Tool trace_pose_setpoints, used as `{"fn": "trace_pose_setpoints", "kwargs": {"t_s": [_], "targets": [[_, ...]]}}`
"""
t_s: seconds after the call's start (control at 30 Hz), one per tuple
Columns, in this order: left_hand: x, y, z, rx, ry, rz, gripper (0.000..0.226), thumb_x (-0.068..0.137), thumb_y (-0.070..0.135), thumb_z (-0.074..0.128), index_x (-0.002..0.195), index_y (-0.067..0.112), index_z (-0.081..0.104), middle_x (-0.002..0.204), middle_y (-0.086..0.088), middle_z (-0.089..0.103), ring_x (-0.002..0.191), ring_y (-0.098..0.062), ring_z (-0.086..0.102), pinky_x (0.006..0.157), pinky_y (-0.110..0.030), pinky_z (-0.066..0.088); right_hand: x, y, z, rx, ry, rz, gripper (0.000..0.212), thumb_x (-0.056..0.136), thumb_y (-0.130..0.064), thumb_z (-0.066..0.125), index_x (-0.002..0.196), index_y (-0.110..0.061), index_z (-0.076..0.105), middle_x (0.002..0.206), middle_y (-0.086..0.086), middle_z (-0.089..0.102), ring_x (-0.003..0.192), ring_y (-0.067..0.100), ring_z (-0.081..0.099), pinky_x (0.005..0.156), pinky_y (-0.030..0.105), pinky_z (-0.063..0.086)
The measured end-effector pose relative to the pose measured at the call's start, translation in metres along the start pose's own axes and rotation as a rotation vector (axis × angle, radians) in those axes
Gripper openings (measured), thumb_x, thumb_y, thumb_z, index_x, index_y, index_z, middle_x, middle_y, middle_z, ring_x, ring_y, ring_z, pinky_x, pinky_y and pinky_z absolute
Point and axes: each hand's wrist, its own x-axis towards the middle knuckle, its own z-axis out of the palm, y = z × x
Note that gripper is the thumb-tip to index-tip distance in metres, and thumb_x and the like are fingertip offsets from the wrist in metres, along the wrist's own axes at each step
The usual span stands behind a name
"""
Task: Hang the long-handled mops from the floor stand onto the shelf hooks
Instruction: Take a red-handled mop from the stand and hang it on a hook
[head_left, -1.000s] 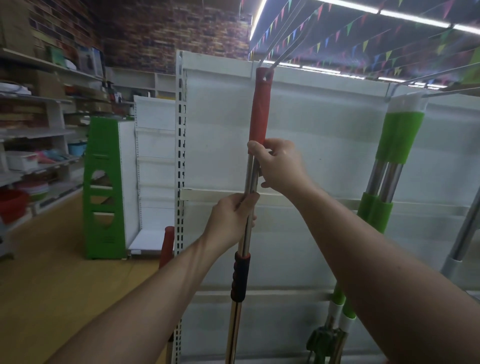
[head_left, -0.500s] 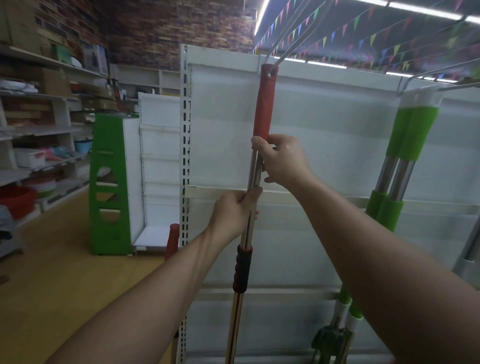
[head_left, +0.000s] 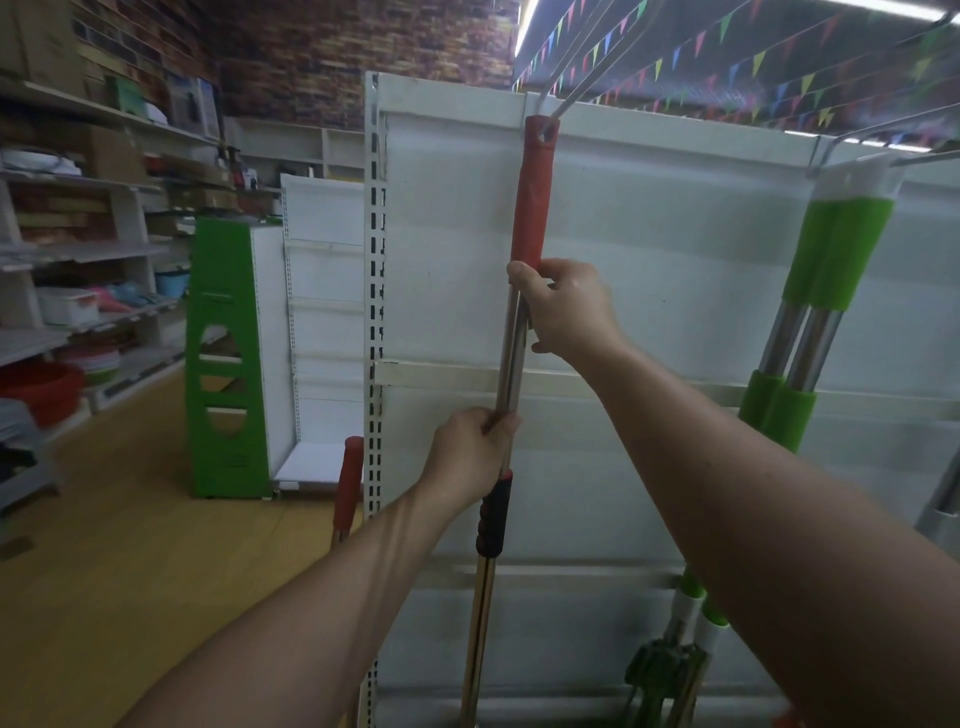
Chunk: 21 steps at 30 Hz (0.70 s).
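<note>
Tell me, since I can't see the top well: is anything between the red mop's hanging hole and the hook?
Nothing visible. The red mop has its hole right at the hook, both hands gripping the shaft below.

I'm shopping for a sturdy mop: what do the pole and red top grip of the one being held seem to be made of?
Pole: likely polished steel or chromed metal, since it is shiny with mirror-like streaks. Red top grip: probably matte plastic or rubber sleeve, dull and unreflective, with a hanging hole at its tip.

2 red mops (head_left: 531, 192), 2 green mops (head_left: 836, 249), 2 hands (head_left: 563, 306)
</note>
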Motion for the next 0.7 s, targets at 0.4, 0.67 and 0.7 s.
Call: {"fn": "trace_pose_setpoints", "kwargs": {"t_s": [0.4, 0.67, 0.7], "targets": [[-0.029, -0.021, 0.0, 0.255, -0.004, -0.059, 0.023, 0.097, 0.053, 0.057, 0.084, 0.033, 0.061, 0.08, 0.012, 0.068, 0.073, -0.008, 0.064, 0.06, -0.03, 0.045, -0.077, 0.083, 0.02, 0.081, -0.029, 0.241, 0.027, 0.096, -0.028, 0.067, 0.118, -0.014, 0.074, 0.106, 0.008, 0.078, 0.096, 0.027, 0.075, 0.091, 0.051, 0.061], [-0.107, -0.071, 0.006, 0.006, 0.03, -0.276, 0.015, 0.097, 0.044, 0.063, 0.103, 0.031, 0.065, 0.107, 0.004, 0.072, 0.095, -0.02, 0.071, 0.084, -0.048, 0.06, -0.204, 0.147, 0.023, 0.292, -0.162, 0.548, 0.022, 0.099, -0.036, 0.066, 0.115, -0.021, 0.068, 0.103, -0.002, 0.074, 0.08, 0.01, 0.071, 0.06, 0.021, 0.049], [-0.122, -0.073, 0.005, -0.042, 0.036, -0.302, 0.011, 0.098, 0.043, 0.063, 0.101, 0.032, 0.064, 0.107, 0.004, 0.073, 0.094, -0.019, 0.072, 0.081, -0.047, 0.062, -0.214, 0.148, 0.019, 0.304, -0.182, 0.547, 0.02, 0.099, -0.037, 0.065, 0.114, -0.024, 0.067, 0.103, -0.003, 0.074, 0.081, 0.009, 0.07, 0.062, 0.021, 0.05]]}}
